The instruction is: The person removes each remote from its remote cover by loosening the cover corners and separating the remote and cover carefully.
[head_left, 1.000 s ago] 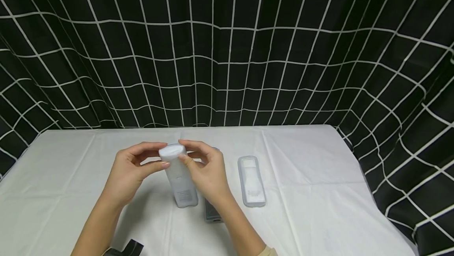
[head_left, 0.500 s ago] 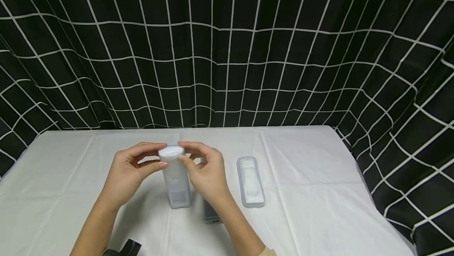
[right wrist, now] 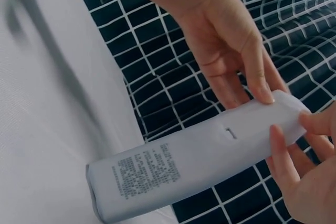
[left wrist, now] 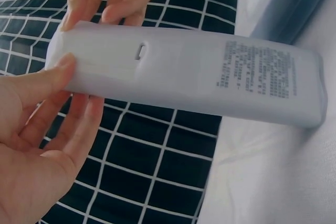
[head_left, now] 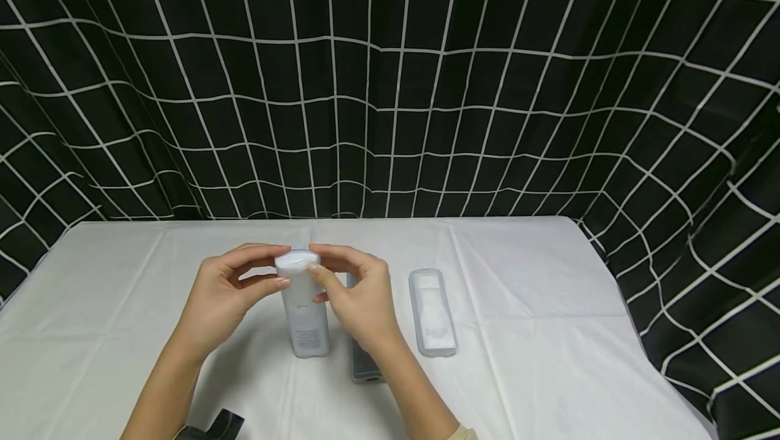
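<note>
Over a table spread with creased white cloth [head_left: 536, 372], the head view shows a pale, oblong remote control [head_left: 307, 315] in a translucent plastic sleeve [head_left: 309, 332], stood on end between the left hand [head_left: 224, 296] and the right hand [head_left: 361, 296]; both pinch its top end. Partly hidden by the right hand and forearm, a dark grey, oblong device [head_left: 365, 365] lies near it; a white, sleeved remote [head_left: 433, 315] lies farther right.

From the left wrist, the left thumb presses the back face near the top; a small slot [left wrist: 140, 51] and printed text [left wrist: 260, 69] show.

From the right wrist, both hands grip the same end, the base down by the cloth. The step seems to be working the sleeve's end; next likely calls for even pressure, base steady.
</note>
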`<state>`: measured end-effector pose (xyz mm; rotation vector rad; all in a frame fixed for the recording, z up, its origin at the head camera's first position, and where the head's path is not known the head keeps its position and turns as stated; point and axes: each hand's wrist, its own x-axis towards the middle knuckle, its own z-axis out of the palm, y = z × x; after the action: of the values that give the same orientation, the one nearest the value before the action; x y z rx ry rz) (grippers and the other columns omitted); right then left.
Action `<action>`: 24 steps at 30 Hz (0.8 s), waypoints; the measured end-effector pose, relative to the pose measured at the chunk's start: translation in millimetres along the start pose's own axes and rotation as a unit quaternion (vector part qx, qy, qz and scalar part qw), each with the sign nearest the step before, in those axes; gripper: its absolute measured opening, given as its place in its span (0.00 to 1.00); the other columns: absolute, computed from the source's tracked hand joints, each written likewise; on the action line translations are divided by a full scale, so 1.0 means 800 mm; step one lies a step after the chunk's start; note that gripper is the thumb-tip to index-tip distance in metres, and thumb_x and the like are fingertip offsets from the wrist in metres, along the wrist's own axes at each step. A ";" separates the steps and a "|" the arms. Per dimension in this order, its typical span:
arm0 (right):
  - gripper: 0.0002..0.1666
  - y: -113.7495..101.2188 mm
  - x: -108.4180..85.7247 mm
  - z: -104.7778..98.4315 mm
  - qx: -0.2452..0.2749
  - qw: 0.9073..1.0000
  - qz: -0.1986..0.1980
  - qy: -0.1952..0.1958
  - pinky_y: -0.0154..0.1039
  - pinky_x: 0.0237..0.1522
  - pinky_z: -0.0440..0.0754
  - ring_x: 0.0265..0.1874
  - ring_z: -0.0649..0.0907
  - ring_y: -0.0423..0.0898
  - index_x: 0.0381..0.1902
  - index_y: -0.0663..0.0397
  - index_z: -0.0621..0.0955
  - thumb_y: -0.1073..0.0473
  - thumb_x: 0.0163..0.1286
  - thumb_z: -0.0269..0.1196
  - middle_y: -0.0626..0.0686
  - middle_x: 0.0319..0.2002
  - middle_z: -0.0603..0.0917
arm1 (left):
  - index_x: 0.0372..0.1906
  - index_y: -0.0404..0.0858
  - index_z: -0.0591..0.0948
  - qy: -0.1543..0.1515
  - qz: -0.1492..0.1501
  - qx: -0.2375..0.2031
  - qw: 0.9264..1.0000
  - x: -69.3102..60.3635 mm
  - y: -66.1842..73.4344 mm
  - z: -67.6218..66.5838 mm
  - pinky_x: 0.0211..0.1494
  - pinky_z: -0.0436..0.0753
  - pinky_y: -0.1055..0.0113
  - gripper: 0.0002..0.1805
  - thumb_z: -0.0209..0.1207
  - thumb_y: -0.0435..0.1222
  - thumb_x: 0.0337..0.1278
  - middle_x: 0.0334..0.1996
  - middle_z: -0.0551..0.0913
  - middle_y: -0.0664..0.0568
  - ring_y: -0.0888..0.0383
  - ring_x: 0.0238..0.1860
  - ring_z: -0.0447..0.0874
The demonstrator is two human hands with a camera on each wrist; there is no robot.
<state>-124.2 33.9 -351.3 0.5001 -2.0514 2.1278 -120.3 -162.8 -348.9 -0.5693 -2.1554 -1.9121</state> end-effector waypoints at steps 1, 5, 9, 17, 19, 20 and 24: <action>0.14 0.000 0.000 0.000 0.002 1.000 0.003 -0.002 0.41 0.33 0.92 0.47 0.89 0.58 0.52 0.71 0.87 0.74 0.69 0.68 0.67 0.48 0.89 | 0.54 0.18 0.83 -0.001 0.000 -0.001 1.000 0.000 0.000 0.000 0.53 0.89 0.68 0.20 0.68 0.15 0.54 0.46 0.88 0.60 0.64 0.50 0.89; 0.14 -0.002 0.000 -0.001 0.002 1.000 0.009 -0.005 0.41 0.36 0.93 0.46 0.89 0.56 0.52 0.70 0.87 0.74 0.69 0.68 0.66 0.48 0.89 | 0.54 0.19 0.83 -0.002 -0.004 -0.002 1.000 0.000 0.001 -0.001 0.53 0.89 0.68 0.20 0.68 0.15 0.54 0.47 0.88 0.60 0.64 0.50 0.89; 0.14 -0.004 -0.001 -0.002 -0.002 1.000 0.014 -0.008 0.42 0.37 0.93 0.45 0.89 0.55 0.52 0.68 0.87 0.73 0.69 0.69 0.64 0.48 0.89 | 0.54 0.18 0.83 -0.001 -0.006 -0.004 1.000 0.000 0.001 -0.001 0.53 0.89 0.68 0.20 0.68 0.15 0.54 0.47 0.88 0.61 0.64 0.50 0.89; 0.12 -0.001 -0.001 0.002 -0.008 1.000 0.002 0.022 0.41 0.35 0.92 0.43 0.89 0.55 0.49 0.67 0.89 0.72 0.68 0.70 0.63 0.45 0.90 | 0.55 0.18 0.83 0.000 -0.011 -0.001 1.000 0.000 0.001 0.000 0.54 0.89 0.68 0.20 0.68 0.15 0.54 0.47 0.88 0.62 0.65 0.50 0.88; 0.11 0.001 -0.002 0.005 -0.012 0.999 -0.003 0.033 0.40 0.34 0.92 0.42 0.90 0.54 0.48 0.67 0.89 0.71 0.68 0.70 0.63 0.45 0.90 | 0.55 0.18 0.83 0.000 -0.012 0.000 1.000 0.000 0.002 -0.001 0.53 0.89 0.68 0.20 0.68 0.15 0.54 0.47 0.88 0.62 0.65 0.50 0.88; 0.11 0.002 -0.002 0.006 -0.013 0.999 -0.004 0.038 0.40 0.34 0.92 0.42 0.89 0.53 0.48 0.67 0.89 0.71 0.68 0.70 0.63 0.44 0.90 | 0.55 0.18 0.83 0.001 -0.012 0.000 1.000 0.000 0.002 0.000 0.53 0.89 0.68 0.20 0.68 0.15 0.54 0.47 0.88 0.62 0.65 0.50 0.88; 0.11 0.004 -0.004 0.010 -0.015 0.998 -0.009 0.057 0.40 0.33 0.92 0.39 0.89 0.51 0.47 0.65 0.90 0.71 0.68 0.70 0.63 0.43 0.91 | 0.54 0.19 0.83 0.003 -0.012 -0.001 1.000 0.000 0.003 0.001 0.53 0.89 0.68 0.20 0.68 0.15 0.54 0.47 0.89 0.62 0.65 0.50 0.88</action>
<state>-120.8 26.3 -355.7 0.3811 -2.0072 2.0613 -119.0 -161.9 -347.0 -0.5394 -2.1669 -1.9247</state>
